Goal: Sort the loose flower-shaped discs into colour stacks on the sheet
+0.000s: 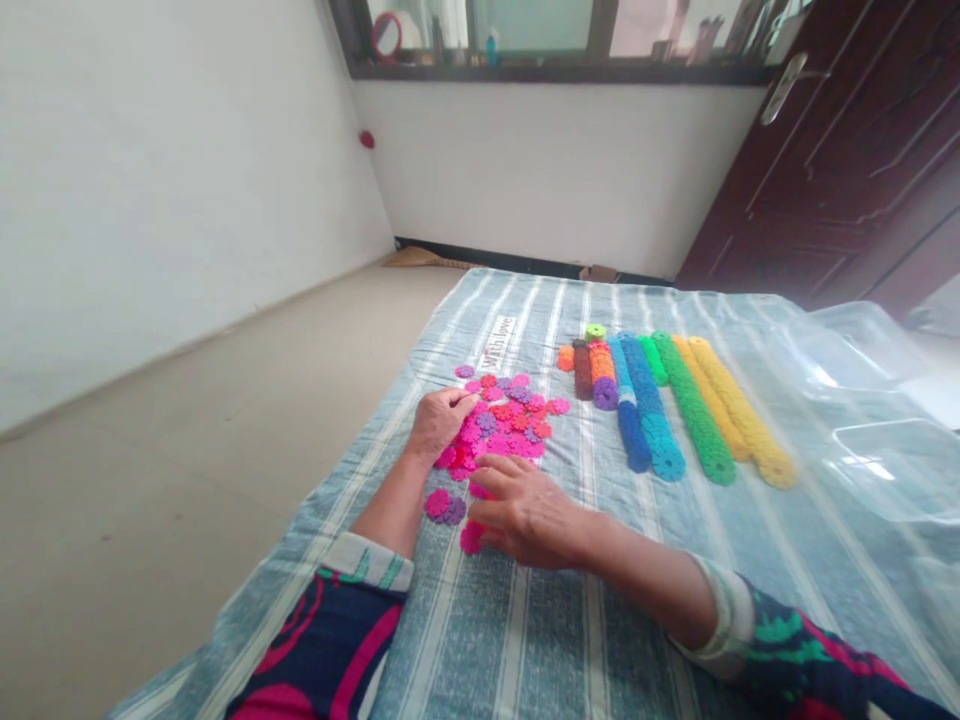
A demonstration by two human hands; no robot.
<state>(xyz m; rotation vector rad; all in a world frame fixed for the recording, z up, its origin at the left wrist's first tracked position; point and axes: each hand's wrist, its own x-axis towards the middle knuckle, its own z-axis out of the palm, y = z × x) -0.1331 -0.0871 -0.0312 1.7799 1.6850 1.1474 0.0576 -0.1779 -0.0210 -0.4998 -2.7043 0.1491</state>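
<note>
A loose pile of flower-shaped plastic discs (517,420), pink, red and purple, lies on the striped cloth. My left hand (439,425) is at the pile's left edge, its fingers pinched together; what they hold, if anything, is hidden. My right hand (532,515) reaches in from the right with fingers apart, low over the near side of the pile. Pink discs (471,538) show by its fingertips, partly covered by the fingers. Nearer my left wrist lie a separate pink disc (438,503) and purple discs (454,511).
Rows of stacked discs lie to the right: yellow (739,410), green (694,410), blue (649,400), orange and brown (582,370). Clear plastic boxes (900,465) stand at the right. The striped cloth (517,640) ends on the left above the floor. A dark red door (847,150) stands behind.
</note>
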